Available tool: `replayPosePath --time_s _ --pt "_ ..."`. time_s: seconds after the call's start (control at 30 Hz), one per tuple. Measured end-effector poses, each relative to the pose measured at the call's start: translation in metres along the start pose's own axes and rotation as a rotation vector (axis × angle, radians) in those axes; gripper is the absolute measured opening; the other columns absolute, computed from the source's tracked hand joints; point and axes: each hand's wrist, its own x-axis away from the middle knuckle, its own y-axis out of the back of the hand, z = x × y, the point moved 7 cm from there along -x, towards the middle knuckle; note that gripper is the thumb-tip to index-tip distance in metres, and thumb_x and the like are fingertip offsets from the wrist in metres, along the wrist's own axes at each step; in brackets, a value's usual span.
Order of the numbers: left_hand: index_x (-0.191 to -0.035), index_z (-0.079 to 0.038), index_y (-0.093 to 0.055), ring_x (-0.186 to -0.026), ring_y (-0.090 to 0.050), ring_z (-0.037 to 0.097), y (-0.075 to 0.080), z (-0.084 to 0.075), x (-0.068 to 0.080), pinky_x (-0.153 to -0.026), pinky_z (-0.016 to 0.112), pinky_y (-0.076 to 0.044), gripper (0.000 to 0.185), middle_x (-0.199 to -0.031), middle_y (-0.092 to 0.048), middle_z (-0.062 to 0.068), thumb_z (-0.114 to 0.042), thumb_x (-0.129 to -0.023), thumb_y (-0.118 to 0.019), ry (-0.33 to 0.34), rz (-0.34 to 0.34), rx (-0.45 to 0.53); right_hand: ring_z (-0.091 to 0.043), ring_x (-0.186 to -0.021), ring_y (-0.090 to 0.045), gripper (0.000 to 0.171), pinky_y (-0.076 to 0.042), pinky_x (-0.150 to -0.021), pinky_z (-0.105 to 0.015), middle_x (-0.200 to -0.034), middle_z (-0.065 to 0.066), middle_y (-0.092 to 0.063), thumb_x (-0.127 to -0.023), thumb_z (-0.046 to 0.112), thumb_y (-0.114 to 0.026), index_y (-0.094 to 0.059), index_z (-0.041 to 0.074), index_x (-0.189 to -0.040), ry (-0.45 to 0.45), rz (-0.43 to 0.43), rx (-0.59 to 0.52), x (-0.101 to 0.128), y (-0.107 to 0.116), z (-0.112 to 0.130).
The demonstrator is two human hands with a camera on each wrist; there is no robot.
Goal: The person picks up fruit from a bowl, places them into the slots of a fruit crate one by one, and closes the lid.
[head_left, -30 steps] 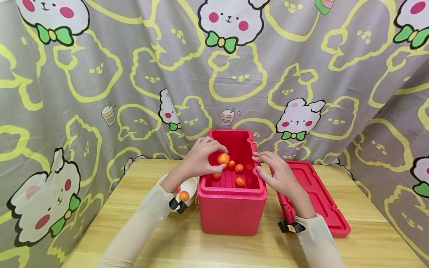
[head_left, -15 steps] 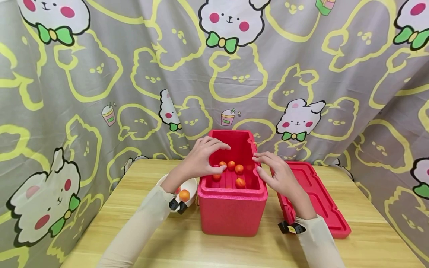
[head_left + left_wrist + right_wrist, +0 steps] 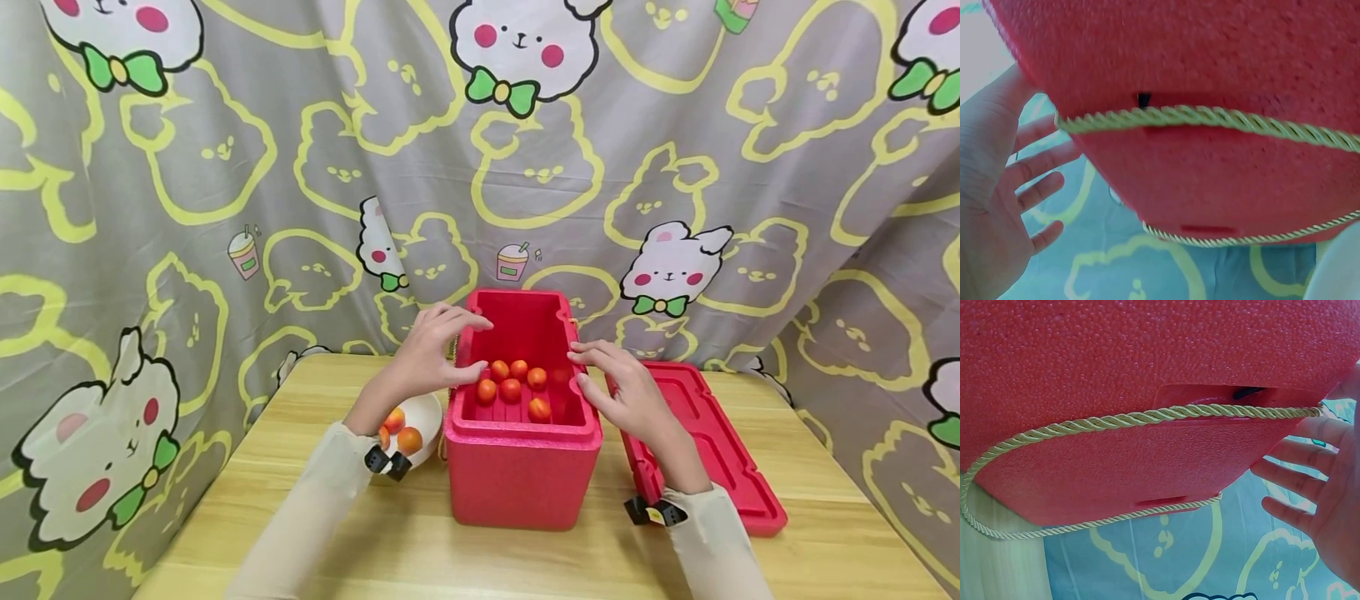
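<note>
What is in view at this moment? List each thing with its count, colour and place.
foam box: one, red, open, table centre.
fruits in box: five, orange-red, on its floor.
lid: one, red, right of the box.
cord: gold, along the box's side.
bowl: one, white, left of the box, holding orange fruits.
table: one, light wood.
curtain: grey-yellow with rabbits, behind.
left hand: open, at the box's left rim.
right hand: open, at its right rim.
</note>
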Motion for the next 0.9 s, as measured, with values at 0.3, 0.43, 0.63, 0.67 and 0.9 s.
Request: replayPosePath --time_s 0.3,0.43,0.63,0.67,0.9 --pt "-0.121 -0.014 -0.070 -0.112 -0.052 0.022 0.011 0.036 0.028 -0.097 0.048 -0.038 0.044 -0.120 -0.072 0.005 -0.021 -0.080 -0.083 0.065 -0.088 0.100 -0.024 -0.119 -0.062 0.036 -0.057 -0.090 -0.055 -0.132 -0.006 -0.066 -0.086 0.014 -0.073 -0.071 0.009 -0.121 0.020 -0.008 0.014 -0.002 -0.001 0.000" --pt "-0.119 -0.015 -0.071 -0.110 -0.052 0.024 0.011 0.049 0.041 -0.096 0.048 -0.038 0.043 -0.117 -0.072 0.005 -0.019 -0.079 -0.084 0.102 -0.109 0.120 -0.024 -0.119 -0.062 0.036 -0.057 -0.089 -0.054 -0.132 -0.006 -0.066 -0.085 0.014 -0.074 -0.071 0.008 -0.121 0.019 -0.007 0.015 -0.001 -0.002 0.000" --pt "-0.121 -0.017 -0.070 -0.112 -0.053 0.025 0.001 0.072 0.063 -0.097 0.049 -0.038 0.045 -0.119 -0.072 0.000 -0.021 -0.079 -0.085 0.207 0.002 0.124 -0.024 -0.120 -0.062 0.036 -0.058 -0.088 -0.054 -0.133 -0.005 -0.065 -0.085 0.014 -0.075 -0.070 0.010 -0.121 -0.007 0.010 0.018 0.000 -0.007 0.000" --pt "-0.122 -0.018 -0.070 -0.112 -0.052 0.025 -0.001 0.076 0.066 -0.097 0.048 -0.038 0.046 -0.118 -0.072 -0.001 -0.022 -0.079 -0.085 0.227 0.036 0.122 -0.024 -0.120 -0.062 0.036 -0.058 -0.088 -0.055 -0.133 -0.006 -0.065 -0.086 0.014 -0.075 -0.070 0.010 -0.121 -0.012 0.009 0.018 0.000 -0.007 0.000" --pt "-0.121 -0.023 -0.070 -0.117 -0.049 0.022 -0.022 0.095 0.077 -0.096 0.044 -0.043 0.042 -0.116 -0.069 -0.006 -0.028 -0.081 -0.082 0.346 0.284 0.112 -0.027 -0.121 -0.061 0.036 -0.057 -0.090 -0.058 -0.133 -0.008 -0.065 -0.085 0.011 -0.075 -0.070 0.007 -0.121 -0.029 -0.001 0.033 -0.002 -0.003 0.001"
